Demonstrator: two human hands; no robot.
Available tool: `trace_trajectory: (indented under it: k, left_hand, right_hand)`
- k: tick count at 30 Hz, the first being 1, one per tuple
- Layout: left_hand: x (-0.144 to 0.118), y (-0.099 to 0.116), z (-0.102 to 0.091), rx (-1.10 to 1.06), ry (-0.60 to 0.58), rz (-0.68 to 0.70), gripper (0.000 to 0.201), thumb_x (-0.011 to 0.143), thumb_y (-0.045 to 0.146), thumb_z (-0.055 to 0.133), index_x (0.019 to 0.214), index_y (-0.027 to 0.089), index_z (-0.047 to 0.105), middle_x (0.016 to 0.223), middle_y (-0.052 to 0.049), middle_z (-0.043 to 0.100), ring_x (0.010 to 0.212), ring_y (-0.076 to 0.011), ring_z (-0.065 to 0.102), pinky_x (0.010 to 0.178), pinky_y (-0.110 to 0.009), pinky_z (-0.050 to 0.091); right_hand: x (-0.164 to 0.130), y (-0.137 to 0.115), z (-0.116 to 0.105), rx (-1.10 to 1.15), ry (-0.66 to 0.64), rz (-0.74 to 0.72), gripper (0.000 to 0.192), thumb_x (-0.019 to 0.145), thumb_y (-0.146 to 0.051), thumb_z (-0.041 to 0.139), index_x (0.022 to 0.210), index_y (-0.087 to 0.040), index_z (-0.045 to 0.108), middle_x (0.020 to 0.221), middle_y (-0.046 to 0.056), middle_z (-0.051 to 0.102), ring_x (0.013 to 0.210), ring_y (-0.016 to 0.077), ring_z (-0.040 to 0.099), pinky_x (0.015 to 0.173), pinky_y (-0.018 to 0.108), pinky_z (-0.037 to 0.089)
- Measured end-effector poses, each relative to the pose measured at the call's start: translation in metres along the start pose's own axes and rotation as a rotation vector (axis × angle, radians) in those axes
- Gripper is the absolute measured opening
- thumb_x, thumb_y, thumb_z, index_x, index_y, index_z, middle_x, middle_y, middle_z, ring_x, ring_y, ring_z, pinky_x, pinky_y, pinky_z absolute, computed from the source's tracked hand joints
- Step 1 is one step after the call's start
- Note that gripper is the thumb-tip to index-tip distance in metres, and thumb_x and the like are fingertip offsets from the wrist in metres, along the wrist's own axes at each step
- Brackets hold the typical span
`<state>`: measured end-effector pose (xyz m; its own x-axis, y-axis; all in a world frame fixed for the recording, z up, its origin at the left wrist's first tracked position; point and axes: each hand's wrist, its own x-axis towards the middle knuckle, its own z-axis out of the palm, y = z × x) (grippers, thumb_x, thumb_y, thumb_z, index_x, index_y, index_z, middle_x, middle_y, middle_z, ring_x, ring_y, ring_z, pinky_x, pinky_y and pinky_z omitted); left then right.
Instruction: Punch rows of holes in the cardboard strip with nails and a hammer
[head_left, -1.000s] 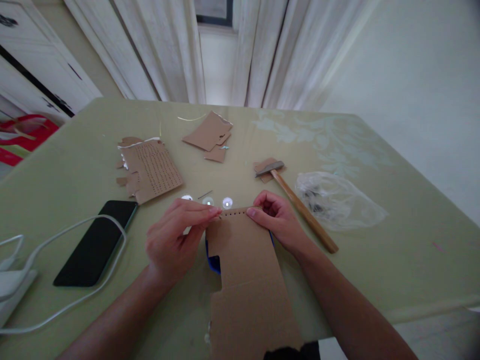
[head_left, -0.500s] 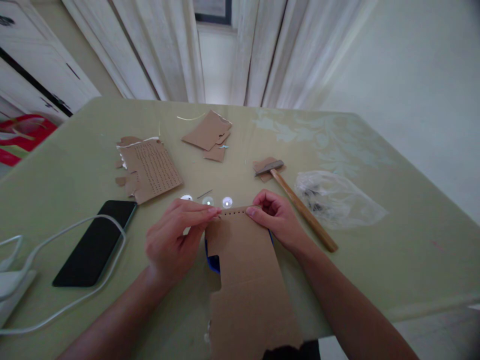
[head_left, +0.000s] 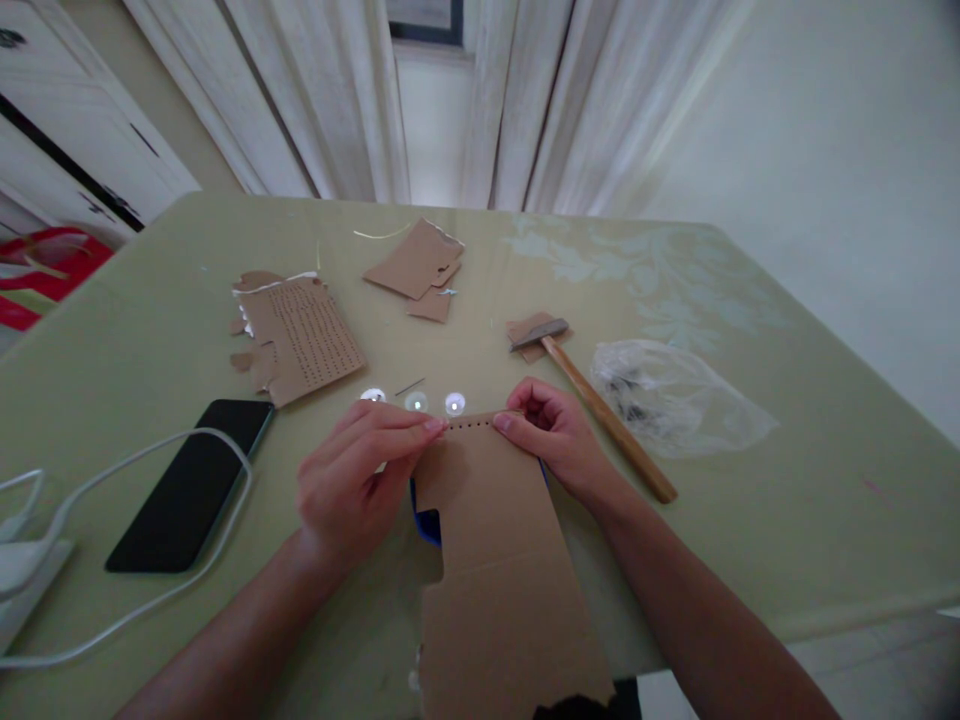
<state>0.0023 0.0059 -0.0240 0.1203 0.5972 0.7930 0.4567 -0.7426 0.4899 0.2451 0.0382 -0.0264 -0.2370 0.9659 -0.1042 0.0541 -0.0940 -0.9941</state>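
From the head camera I see my left hand (head_left: 352,485) and right hand (head_left: 559,435) both pinching the far edge of a long strip of cardboard (head_left: 495,540), each grip clenched on that sheet at either end of a short row of punched holes. The strip lies at the near edge of the green bench (head_left: 787,500) and runs out over that edge toward me, with something blue (head_left: 426,522) showing beneath it. Just beside my right hand a wooden-handled hammer (head_left: 600,410) lies on the bench, its head resting on a small cardboard scrap (head_left: 529,330); a crumpled clear plastic bag (head_left: 675,395) sits just beyond it toward the right edge. Toward the left edge lie a black phone (head_left: 191,485), face up, and a white cable (head_left: 150,520) looping around it. Farther across the bench are a perforated cardboard sheet (head_left: 300,340) and a pile of torn cardboard pieces (head_left: 420,265).
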Motion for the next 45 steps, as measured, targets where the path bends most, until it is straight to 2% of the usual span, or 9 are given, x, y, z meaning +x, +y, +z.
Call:
trace_trajectory:
  k: [9,18,22,24,26,31,37,42,45]
  left_hand:
    - [-0.002,-0.002,0.001,0.026,0.021,-0.034,0.021,0.095,0.001,0.079,0.101,0.021,0.079,0.096,-0.002,0.086,0.086,-0.0153,0.081,0.078,-0.027,0.065]
    - [-0.007,0.005,0.006,-0.009,-0.043,-0.008,0.026,0.099,0.002,0.073,0.114,0.022,0.081,0.105,-0.006,0.086,0.09,-0.0171,0.082,0.078,-0.028,0.066]
    - [-0.004,0.004,0.007,0.054,-0.003,-0.062,0.025,0.1,0.006,0.076,0.117,0.024,0.08,0.103,-0.003,0.087,0.085,-0.0156,0.082,0.079,-0.027,0.066]
    - [-0.002,0.004,0.008,0.07,-0.011,-0.084,0.02,0.102,0.013,0.077,0.119,0.024,0.08,0.1,-0.002,0.087,0.082,-0.0155,0.081,0.079,-0.027,0.066]
    - [-0.001,0.003,0.009,0.075,-0.027,-0.112,0.013,0.104,0.019,0.075,0.114,0.024,0.081,0.097,-0.002,0.086,0.082,-0.0165,0.08,0.078,-0.028,0.064]
    - [-0.001,-0.003,0.012,0.04,-0.056,-0.227,0.009,0.105,0.028,0.073,0.103,0.023,0.08,0.095,-0.002,0.085,0.085,-0.0188,0.08,0.079,-0.03,0.061]
    - [-0.003,-0.012,0.019,-0.103,-0.078,-0.305,0.014,0.105,0.032,0.071,0.102,0.021,0.079,0.093,-0.004,0.084,0.082,-0.0186,0.079,0.075,-0.029,0.06]
    - [-0.002,-0.01,0.023,-0.167,-0.126,-0.425,0.02,0.104,0.038,0.067,0.103,0.022,0.078,0.097,-0.005,0.085,0.086,-0.0209,0.078,0.078,-0.031,0.06]
    - [-0.001,-0.008,0.023,-0.205,-0.145,-0.481,0.022,0.104,0.041,0.065,0.102,0.022,0.077,0.098,-0.005,0.084,0.088,-0.0215,0.077,0.077,-0.032,0.059]
  right_hand:
    - [0.001,0.001,0.0,0.006,0.001,-0.008,0.051,0.082,-0.062,0.093,0.08,-0.024,0.059,0.069,-0.004,0.052,0.061,0.0135,0.042,0.055,0.027,0.031]
    - [0.001,0.0,-0.005,-0.072,-0.002,-0.062,0.051,0.087,-0.069,0.086,0.084,-0.023,0.064,0.073,-0.002,0.057,0.064,0.0156,0.048,0.058,0.029,0.036]
    - [0.01,0.002,-0.03,-0.265,0.28,-0.172,0.045,0.1,-0.068,0.07,0.094,-0.023,0.07,0.081,0.002,0.065,0.068,0.0185,0.054,0.065,0.033,0.044]
    - [0.015,0.006,-0.046,-0.51,0.491,-0.202,0.039,0.099,-0.061,0.073,0.101,-0.022,0.071,0.09,0.006,0.071,0.076,0.0222,0.06,0.072,0.035,0.048]
    - [0.02,0.011,-0.058,-0.816,0.564,-0.19,0.032,0.101,-0.05,0.072,0.109,-0.019,0.072,0.103,0.012,0.075,0.088,0.0275,0.065,0.083,0.04,0.051]
    - [0.025,0.021,-0.06,-1.301,0.45,-0.025,0.031,0.105,-0.03,0.067,0.129,-0.012,0.071,0.123,0.024,0.074,0.11,0.0378,0.068,0.094,0.046,0.052]
    - [0.022,0.013,-0.048,-1.363,0.406,-0.033,0.033,0.109,-0.012,0.043,0.124,-0.011,0.072,0.12,0.027,0.072,0.096,0.031,0.069,0.081,0.04,0.052]
    - [-0.002,-0.026,-0.047,-1.31,0.29,-0.175,0.031,0.112,-0.019,0.039,0.125,-0.013,0.067,0.113,0.019,0.075,0.097,0.0282,0.071,0.085,0.037,0.051]
    - [-0.029,-0.068,-0.042,-1.184,0.194,-0.306,0.033,0.117,-0.032,0.036,0.125,-0.016,0.063,0.093,0.008,0.074,0.081,0.0239,0.068,0.078,0.033,0.048]
